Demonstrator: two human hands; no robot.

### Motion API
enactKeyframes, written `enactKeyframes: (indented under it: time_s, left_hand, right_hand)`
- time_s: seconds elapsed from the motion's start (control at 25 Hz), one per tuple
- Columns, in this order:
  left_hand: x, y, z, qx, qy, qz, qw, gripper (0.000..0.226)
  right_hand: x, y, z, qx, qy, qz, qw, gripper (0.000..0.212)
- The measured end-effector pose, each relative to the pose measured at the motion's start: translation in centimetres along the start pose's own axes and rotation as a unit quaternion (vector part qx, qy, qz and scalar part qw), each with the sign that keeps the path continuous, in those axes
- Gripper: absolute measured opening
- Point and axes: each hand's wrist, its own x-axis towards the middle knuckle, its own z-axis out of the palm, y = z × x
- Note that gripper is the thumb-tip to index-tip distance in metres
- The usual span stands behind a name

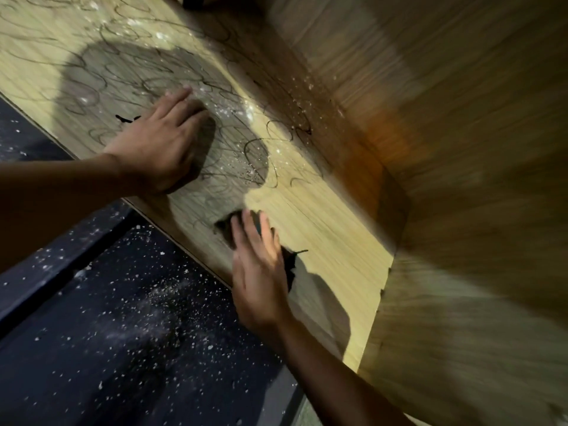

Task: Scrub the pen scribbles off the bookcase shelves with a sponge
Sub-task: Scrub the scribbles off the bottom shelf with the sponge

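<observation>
My right hand (261, 272) presses sponge (227, 229) flat-fingered; scribbles (246, 142) lie up-left, nearer flat, empty left hand (159, 142).

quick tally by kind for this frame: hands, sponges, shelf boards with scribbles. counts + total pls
Hands: 2, left hand flat on the shelf, right hand pressing the sponge
Sponges: 1, dark sponge under the right fingers
Scribbled shelf boards: 1, shelf with pen scribbles
Total: 4
</observation>
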Motion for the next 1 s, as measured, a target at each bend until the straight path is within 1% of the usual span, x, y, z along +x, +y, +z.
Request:
enactKeyframes:
  time_s: [0.04,0.08,0.12,0.16,0.2,0.24,0.28,0.32,0.36,0.44,0.48,0.56,0.6,0.64,0.68,0.72,0.8,0.84,0.88,0.92,0.96,1.0]
  left_hand:
    - [-0.1,0.0,0.0,-0.001,-0.001,0.003,1.000,0.074]
    - [-0.1,0.0,0.0,-0.001,-0.003,0.005,1.000,0.076]
    - [-0.1,0.0,-0.1,0.000,-0.005,0.006,1.000,0.077]
    - [0.0,0.1,-0.1,0.001,-0.005,0.004,1.000,0.077]
    - [0.0,0.1,-0.2,0.002,-0.003,0.003,1.000,0.076]
    - [0.0,0.2,-0.2,0.003,0.000,0.002,1.000,0.075]
    - [0.0,0.2,-0.1,0.001,0.000,0.002,1.000,0.074]
    - [0.1,0.2,-0.1,-0.003,0.001,0.002,1.000,0.074]
    - [0.1,0.3,-0.1,-0.007,0.002,-0.001,1.000,0.075]
    - [0.1,0.3,0.0,-0.012,0.005,-0.006,1.000,0.076]
    - [0.1,0.3,0.0,-0.013,0.008,-0.007,1.000,0.076]
    - [0.0,0.4,0.0,-0.014,0.011,-0.009,1.000,0.077]
    - [0.0,0.3,0.0,-0.015,0.010,-0.013,1.000,0.077]
    - [0.1,0.2,0.0,-0.015,0.006,-0.016,1.000,0.076]
    - [0.1,0.2,0.0,-0.014,0.000,-0.018,1.000,0.075]
    - [0.1,0.1,0.0,-0.011,-0.004,-0.020,1.000,0.075]
    - [0.0,0.1,0.1,-0.005,-0.001,-0.020,1.000,0.076]
    - [0.0,0.2,0.1,-0.003,0.001,-0.017,1.000,0.076]
    - [0.1,0.4,0.1,-0.003,0.003,-0.016,1.000,0.075]
    - [0.1,0.4,0.1,-0.004,0.006,-0.018,1.000,0.075]
    - [0.1,0.4,0.0,-0.005,0.009,-0.019,1.000,0.075]
    - [0.1,0.5,-0.1,-0.006,0.008,-0.017,1.000,0.074]
  right_hand:
    - [-1.6,1.3,-1.0,-0.020,-0.016,-0.051,0.998,0.050]
    - [-3.0,3.0,-1.6,-0.036,-0.017,-0.057,0.998,0.048]
    - [-3.5,5.2,-2.2,-0.029,0.004,-0.009,1.000,0.047]
    - [-3.4,6.5,-2.8,-0.022,0.032,0.081,0.996,0.047]
    - [-2.4,7.7,-2.2,-0.034,0.081,0.179,0.980,0.049]
    - [-0.8,7.6,-1.4,-0.056,0.116,0.269,0.954,0.053]
    - [1.3,6.6,-0.4,-0.058,0.170,0.331,0.926,0.055]
    - [3.4,5.1,0.5,-0.033,0.223,0.355,0.908,0.054]
    - [5.0,3.3,1.5,-0.012,0.252,0.330,0.910,0.054]
    - [4.9,-2.0,3.2,-0.029,0.166,0.279,0.945,0.060]
    - [3.7,-4.4,3.5,-0.012,0.120,0.235,0.964,0.061]
    - [1.5,-6.0,2.1,0.029,0.071,0.120,0.990,0.063]
    - [0.5,-4.9,1.8,0.024,0.067,0.070,0.995,0.061]
    - [-0.5,-3.5,1.2,0.012,0.055,0.056,0.997,0.058]
    - [-1.2,-1.6,0.8,0.000,0.067,0.089,0.994,0.055]
    - [-1.6,0.1,0.5,-0.011,0.095,0.163,0.982,0.054]
    - [-0.7,1.5,0.5,0.002,0.157,0.324,0.933,0.058]
    - [0.4,1.0,0.7,0.017,0.176,0.372,0.911,0.065]
    - [1.6,0.0,1.0,0.031,0.183,0.381,0.906,0.069]
    - [2.6,-1.5,1.3,0.036,0.171,0.352,0.920,0.070]
    - [2.9,-3.1,1.6,0.040,0.155,0.293,0.943,0.069]
    - [2.4,-4.3,1.9,0.040,0.133,0.215,0.967,0.070]
